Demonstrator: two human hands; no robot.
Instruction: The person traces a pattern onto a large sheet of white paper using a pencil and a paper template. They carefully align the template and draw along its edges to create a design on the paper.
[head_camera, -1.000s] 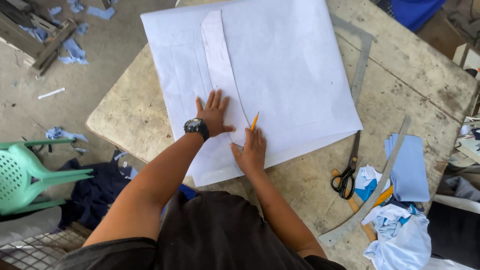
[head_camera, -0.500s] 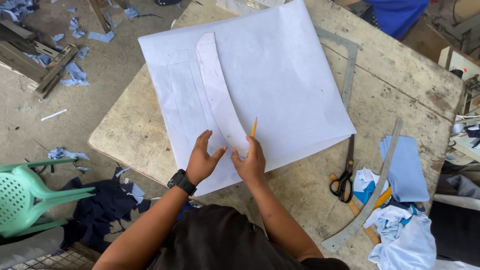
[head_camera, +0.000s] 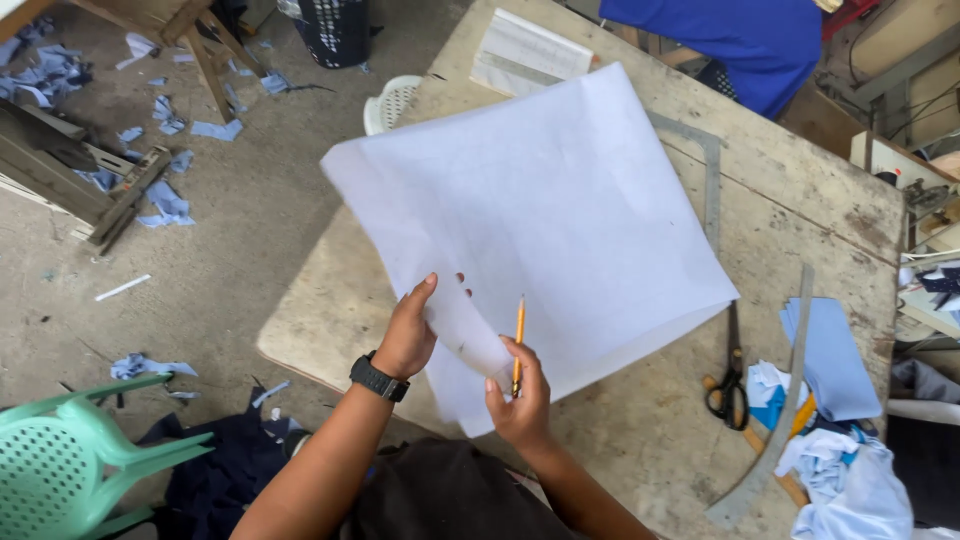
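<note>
Two hands at work over a worn, pale wooden surface. Left hand, black wristwatch on the wrist, closed on the near edge of a large white paper sheet, thumb up, fingers hidden behind the sheet. Right hand pinching the same lower edge, and gripping a yellow pencil upright, tip pointing up against the paper. Sheet lifted at the near corner, curling between both hands, far part spread across the surface. Under the sheet's far right side, a grey metal L-shaped square ruler. Just right of the sheet, black-handled scissors, blades pointing away. Beside them, a long curved grey ruler lying across blue and white fabric pieces. Far edge of the surface: a white lined paper pad, and blue cloth beyond. Down on the concrete floor, scattered blue fabric scraps, and a green plastic chair at lower left.
</note>
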